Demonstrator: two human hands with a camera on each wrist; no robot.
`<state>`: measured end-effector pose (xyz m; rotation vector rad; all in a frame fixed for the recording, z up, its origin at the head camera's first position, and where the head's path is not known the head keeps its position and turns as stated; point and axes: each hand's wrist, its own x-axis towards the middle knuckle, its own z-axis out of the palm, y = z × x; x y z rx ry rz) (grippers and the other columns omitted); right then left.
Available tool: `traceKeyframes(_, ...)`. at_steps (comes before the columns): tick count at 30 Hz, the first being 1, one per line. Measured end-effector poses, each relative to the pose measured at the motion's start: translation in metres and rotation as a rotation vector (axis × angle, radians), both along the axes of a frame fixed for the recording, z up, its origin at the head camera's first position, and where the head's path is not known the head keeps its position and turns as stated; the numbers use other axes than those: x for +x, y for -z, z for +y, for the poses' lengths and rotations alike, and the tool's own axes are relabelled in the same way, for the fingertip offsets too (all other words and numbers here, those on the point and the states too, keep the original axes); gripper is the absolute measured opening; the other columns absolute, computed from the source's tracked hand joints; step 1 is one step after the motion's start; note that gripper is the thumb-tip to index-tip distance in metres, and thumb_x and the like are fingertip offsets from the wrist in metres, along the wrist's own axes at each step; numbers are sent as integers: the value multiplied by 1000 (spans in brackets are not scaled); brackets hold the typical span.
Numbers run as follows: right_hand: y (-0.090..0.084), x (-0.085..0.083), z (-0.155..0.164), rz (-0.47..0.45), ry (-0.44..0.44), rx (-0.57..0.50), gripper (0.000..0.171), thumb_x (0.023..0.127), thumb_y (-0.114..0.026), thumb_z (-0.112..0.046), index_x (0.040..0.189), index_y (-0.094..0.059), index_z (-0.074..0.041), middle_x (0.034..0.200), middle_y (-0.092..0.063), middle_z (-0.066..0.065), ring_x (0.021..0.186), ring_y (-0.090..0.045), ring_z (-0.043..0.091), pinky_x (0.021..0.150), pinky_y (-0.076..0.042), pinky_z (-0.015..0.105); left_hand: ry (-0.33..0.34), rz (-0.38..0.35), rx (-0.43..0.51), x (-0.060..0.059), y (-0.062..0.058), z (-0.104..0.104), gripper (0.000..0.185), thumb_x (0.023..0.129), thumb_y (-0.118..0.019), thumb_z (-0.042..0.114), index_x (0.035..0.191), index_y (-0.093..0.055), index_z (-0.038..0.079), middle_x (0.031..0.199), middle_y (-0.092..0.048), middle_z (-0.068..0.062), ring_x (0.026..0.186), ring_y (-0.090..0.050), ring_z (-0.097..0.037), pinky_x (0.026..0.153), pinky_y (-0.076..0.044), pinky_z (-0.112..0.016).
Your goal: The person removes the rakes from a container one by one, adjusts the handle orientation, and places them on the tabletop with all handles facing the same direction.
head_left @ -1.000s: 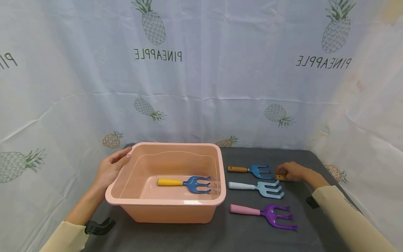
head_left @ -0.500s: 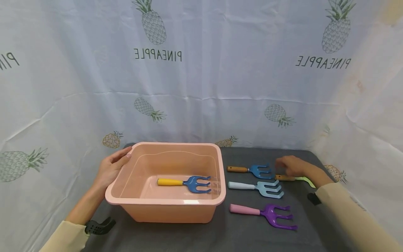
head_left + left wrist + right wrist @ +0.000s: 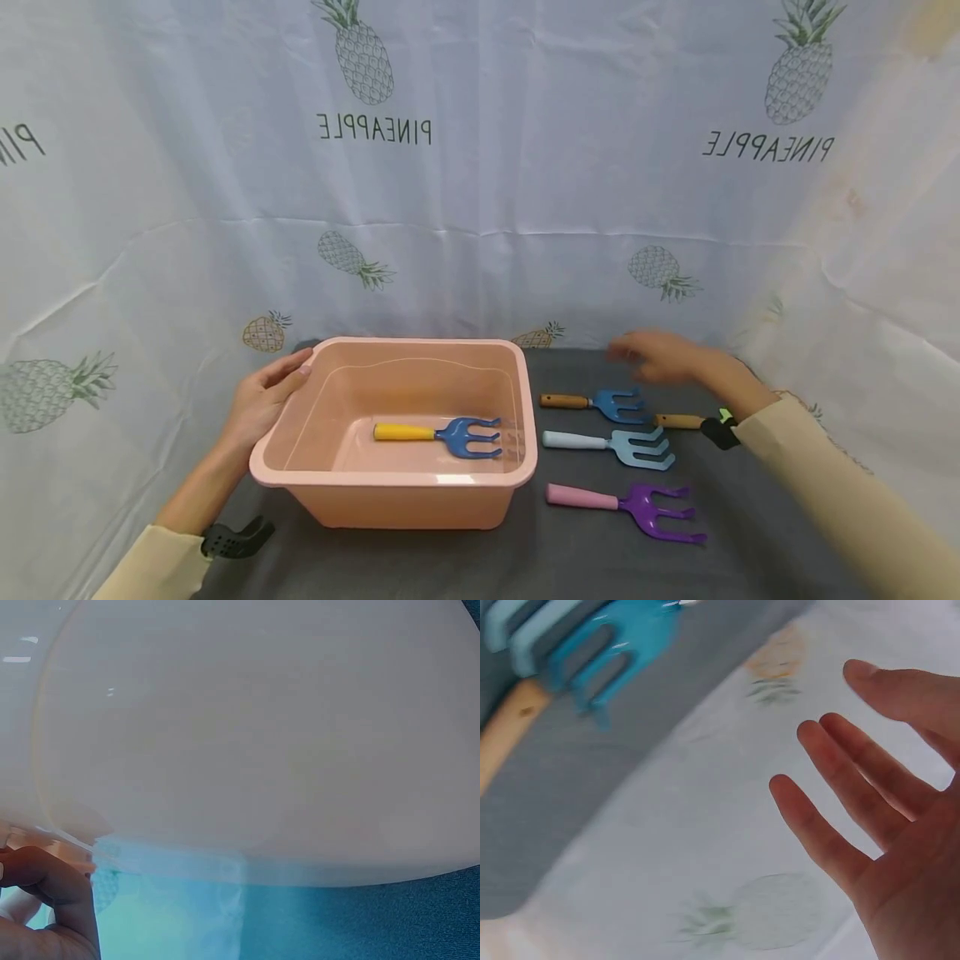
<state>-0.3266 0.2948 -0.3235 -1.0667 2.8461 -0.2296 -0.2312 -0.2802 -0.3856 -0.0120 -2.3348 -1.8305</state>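
My left hand (image 3: 264, 397) grips the left rim of a peach plastic basin (image 3: 393, 504); in the left wrist view its curled fingers (image 3: 64, 896) show at the basin's edge. Inside the basin lies a hand fork (image 3: 405, 432) with a yellow handle and blue tines. My right hand (image 3: 656, 357) hovers empty over the back of the table, its fingers spread in the right wrist view. Just below it is a blue hand fork (image 3: 566, 402) with a wooden handle. To the right lies another wooden-handled tool (image 3: 678, 422), its green end mostly hidden by the wristband.
Right of the basin lie a pale blue hand fork (image 3: 577, 442) and a purple hand fork (image 3: 581, 497) with a pink handle. The dark table (image 3: 600, 575) ends at a white pineapple-print curtain (image 3: 487, 167) behind and at the sides.
My right hand has let go of the wooden-handled tool at the right, risen, and moved left and back. The left hand and basin have stayed put.
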Motion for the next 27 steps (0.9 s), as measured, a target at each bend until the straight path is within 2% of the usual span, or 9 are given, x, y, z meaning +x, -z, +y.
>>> traceKeyframes(6,-31,6,-47,9,-32,-5,38,90,-65,1,126,-69,-11,128,-70,11,109,-69,28,92,-59,49,-8,-5,-14,0,0,0,67,105,-61,40,158,-42,4,111,-62,33,99,-65,12,81,-58,-12)
traceKeyframes(12,-55,15,-93,38,-114,12,33,94,-69,-6,126,-69,-15,125,-71,6,104,-70,20,90,-61,44,-6,-13,-32,0,1,0,67,105,-60,42,158,-42,6,113,-60,32,100,-64,13,82,-58,-12)
traceKeyframes(17,-67,21,-126,22,-174,13,31,95,-71,-12,126,-70,-17,122,-72,2,104,-69,18,90,-61,41,0,-30,-61,1,1,-1,68,105,-58,47,160,-40,10,118,-57,29,101,-63,14,83,-57,-12)
traceKeyframes(27,-79,28,-181,-8,-252,24,30,98,-71,-18,128,-69,-20,118,-71,0,107,-68,18,92,-59,37,6,-30,-33,2,-1,0,68,105,-59,44,160,-40,9,115,-59,32,102,-62,14,84,-57,-12)
